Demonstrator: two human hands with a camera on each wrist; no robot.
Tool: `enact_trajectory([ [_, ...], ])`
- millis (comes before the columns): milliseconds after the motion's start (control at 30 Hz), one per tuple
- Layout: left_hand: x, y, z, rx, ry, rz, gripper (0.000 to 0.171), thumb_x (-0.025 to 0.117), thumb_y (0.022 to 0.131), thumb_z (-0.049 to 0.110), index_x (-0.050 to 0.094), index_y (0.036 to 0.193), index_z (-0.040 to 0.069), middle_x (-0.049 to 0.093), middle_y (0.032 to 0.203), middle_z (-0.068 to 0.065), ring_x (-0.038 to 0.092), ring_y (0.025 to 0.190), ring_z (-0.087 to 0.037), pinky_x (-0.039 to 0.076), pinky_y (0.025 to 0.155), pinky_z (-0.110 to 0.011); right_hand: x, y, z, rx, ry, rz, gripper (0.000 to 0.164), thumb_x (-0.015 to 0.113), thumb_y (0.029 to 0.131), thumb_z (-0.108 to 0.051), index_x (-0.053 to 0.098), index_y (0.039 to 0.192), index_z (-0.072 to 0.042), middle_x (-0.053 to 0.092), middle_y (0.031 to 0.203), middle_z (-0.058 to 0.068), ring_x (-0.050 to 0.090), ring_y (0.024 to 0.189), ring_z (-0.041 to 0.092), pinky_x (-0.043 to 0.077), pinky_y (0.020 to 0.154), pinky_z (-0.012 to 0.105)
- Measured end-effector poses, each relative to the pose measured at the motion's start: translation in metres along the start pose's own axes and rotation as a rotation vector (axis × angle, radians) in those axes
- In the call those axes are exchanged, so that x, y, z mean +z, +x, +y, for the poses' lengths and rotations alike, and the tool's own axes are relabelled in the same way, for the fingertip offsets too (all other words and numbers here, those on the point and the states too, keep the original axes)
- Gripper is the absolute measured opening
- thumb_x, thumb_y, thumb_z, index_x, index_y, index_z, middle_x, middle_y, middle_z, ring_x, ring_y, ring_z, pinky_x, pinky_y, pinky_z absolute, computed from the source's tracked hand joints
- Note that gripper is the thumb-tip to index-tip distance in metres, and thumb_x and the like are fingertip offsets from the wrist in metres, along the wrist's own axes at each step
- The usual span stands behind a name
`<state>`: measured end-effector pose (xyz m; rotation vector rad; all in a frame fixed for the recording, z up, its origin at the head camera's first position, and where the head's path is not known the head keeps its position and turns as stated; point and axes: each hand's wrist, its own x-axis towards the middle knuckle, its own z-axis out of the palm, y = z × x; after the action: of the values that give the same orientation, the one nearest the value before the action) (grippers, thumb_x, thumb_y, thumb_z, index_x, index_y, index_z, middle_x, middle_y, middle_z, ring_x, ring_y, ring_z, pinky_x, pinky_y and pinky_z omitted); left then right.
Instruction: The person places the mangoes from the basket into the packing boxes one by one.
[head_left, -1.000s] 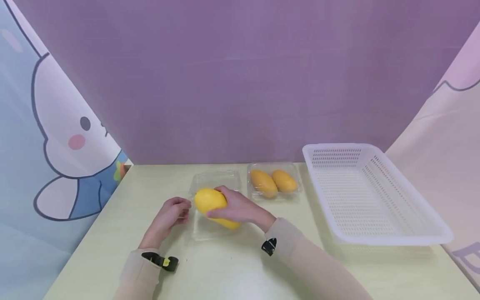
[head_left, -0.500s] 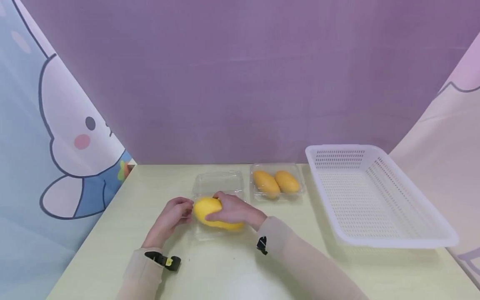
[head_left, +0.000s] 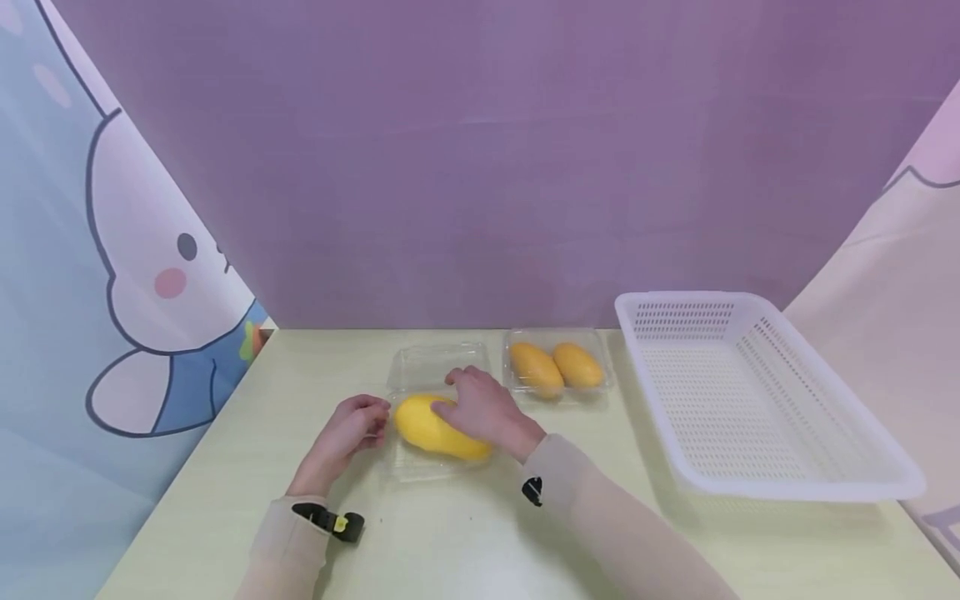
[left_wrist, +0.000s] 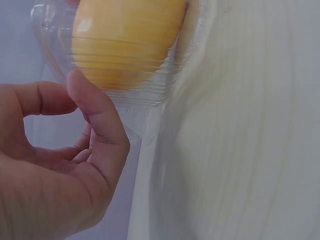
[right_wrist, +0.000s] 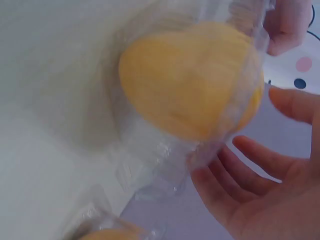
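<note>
A yellow mango (head_left: 431,427) lies in the base of a clear plastic clamshell box (head_left: 412,467), whose lid (head_left: 435,364) is folded back behind it. At the box's left edge, my left hand (head_left: 348,431) pinches the rim between thumb and finger. The left wrist view shows those fingertips right at the ribbed box wall (left_wrist: 125,95), with the mango behind the plastic. My right hand (head_left: 487,406) is above the mango's right side, fingers spread. In the right wrist view, its fingers (right_wrist: 215,195) are apart and beside the box, with nothing held.
Behind and to the right stands another clear clamshell box (head_left: 517,387) with two orange-yellow mangoes (head_left: 536,369) inside. A white slotted plastic basket (head_left: 810,492) takes up the right side of the table (head_left: 420,558). A purple backdrop (head_left: 480,208) rises at the table's far edge.
My right hand lowered the mango into the clamshell box, then let go and lifted slightly away toward the lid. My left hand has stayed at the box's left edge.
</note>
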<state>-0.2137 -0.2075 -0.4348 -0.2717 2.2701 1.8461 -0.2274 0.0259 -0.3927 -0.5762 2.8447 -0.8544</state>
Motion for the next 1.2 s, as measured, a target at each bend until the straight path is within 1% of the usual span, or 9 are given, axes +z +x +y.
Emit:
enact_trajectory([
  [133, 0.0, 0.001, -0.001, -0.003, 0.009, 0.002, 0.033, 0.052, 0.098, 0.009, 0.051, 0.125, -0.009, 0.055, 0.096, -0.011, 0.057, 0.077, -0.021, 0.053, 0.067, -0.029, -0.008, 0.003, 0.004, 0.011, 0.006, 0.078, 0.045, 0.063, 0.098, -0.035, 0.064, 0.13, -0.003, 0.063, 0.122, 0.013, 0.061, 0.108, 0.03, 0.051, 0.091, 0.045],
  [300, -0.001, 0.001, -0.002, -0.002, 0.019, -0.004, 0.032, 0.052, 0.098, 0.009, 0.051, 0.126, -0.008, 0.056, 0.098, -0.012, 0.057, 0.076, -0.021, 0.053, 0.067, -0.03, -0.01, 0.011, 0.013, 0.052, -0.003, 0.105, 0.046, 0.062, 0.098, -0.033, 0.063, 0.131, -0.001, 0.062, 0.123, 0.015, 0.06, 0.11, 0.033, 0.05, 0.094, 0.046],
  [600, -0.004, 0.0, -0.005, -0.001, 0.044, -0.002, 0.032, 0.053, 0.099, 0.01, 0.05, 0.125, -0.008, 0.057, 0.097, -0.013, 0.058, 0.074, -0.02, 0.054, 0.067, -0.031, -0.006, 0.02, 0.011, 0.094, 0.01, 0.061, 0.053, 0.056, 0.101, -0.034, 0.053, 0.14, 0.003, 0.059, 0.132, 0.02, 0.058, 0.119, 0.034, 0.048, 0.102, 0.05],
  [833, -0.005, 0.0, -0.003, -0.01, 0.059, -0.006, 0.031, 0.052, 0.101, 0.014, 0.048, 0.124, -0.007, 0.056, 0.095, -0.013, 0.056, 0.073, -0.02, 0.053, 0.067, -0.031, -0.001, 0.024, 0.006, 0.206, 0.051, -0.012, 0.067, 0.049, 0.104, -0.043, 0.04, 0.149, 0.006, 0.052, 0.141, 0.024, 0.053, 0.127, 0.039, 0.045, 0.106, 0.051],
  [900, -0.005, 0.0, -0.003, -0.011, 0.061, -0.008, 0.031, 0.052, 0.101, 0.014, 0.048, 0.124, -0.007, 0.056, 0.095, -0.013, 0.056, 0.073, -0.02, 0.053, 0.067, -0.031, 0.0, 0.025, 0.006, 0.23, 0.068, -0.015, 0.068, 0.049, 0.104, -0.042, 0.038, 0.15, 0.006, 0.054, 0.139, 0.025, 0.055, 0.123, 0.038, 0.047, 0.102, 0.05],
  [967, -0.006, 0.0, -0.003, -0.011, 0.063, -0.009, 0.031, 0.052, 0.101, 0.013, 0.048, 0.124, -0.007, 0.055, 0.095, -0.013, 0.056, 0.073, -0.02, 0.053, 0.067, -0.031, 0.001, 0.026, 0.007, 0.24, 0.1, -0.003, 0.067, 0.05, 0.103, -0.04, 0.038, 0.149, 0.007, 0.057, 0.133, 0.025, 0.06, 0.111, 0.036, 0.05, 0.095, 0.048],
  [1033, -0.006, 0.0, -0.003, -0.01, 0.063, -0.01, 0.031, 0.053, 0.1, 0.011, 0.048, 0.124, -0.007, 0.055, 0.094, -0.012, 0.056, 0.073, -0.02, 0.053, 0.066, -0.03, 0.0, 0.027, 0.008, 0.237, 0.139, 0.018, 0.066, 0.051, 0.103, -0.037, 0.037, 0.149, 0.008, 0.058, 0.132, 0.026, 0.06, 0.102, 0.033, 0.051, 0.09, 0.046],
  [1100, -0.007, 0.0, -0.003, -0.008, 0.061, -0.012, 0.03, 0.053, 0.099, 0.01, 0.048, 0.124, -0.007, 0.055, 0.092, -0.011, 0.056, 0.073, -0.02, 0.053, 0.065, -0.03, -0.001, 0.027, 0.009, 0.229, 0.177, 0.041, 0.064, 0.051, 0.103, -0.034, 0.037, 0.15, 0.007, 0.058, 0.133, 0.027, 0.06, 0.099, 0.033, 0.051, 0.089, 0.045],
  [1200, -0.008, -0.001, -0.002, -0.005, 0.05, -0.016, 0.03, 0.053, 0.097, 0.008, 0.048, 0.123, -0.007, 0.055, 0.091, -0.01, 0.056, 0.072, -0.02, 0.052, 0.064, -0.029, -0.003, 0.028, 0.011, 0.219, 0.215, 0.073, 0.064, 0.051, 0.103, -0.033, 0.034, 0.153, 0.004, 0.052, 0.144, 0.027, 0.058, 0.118, 0.034, 0.048, 0.102, 0.047],
])
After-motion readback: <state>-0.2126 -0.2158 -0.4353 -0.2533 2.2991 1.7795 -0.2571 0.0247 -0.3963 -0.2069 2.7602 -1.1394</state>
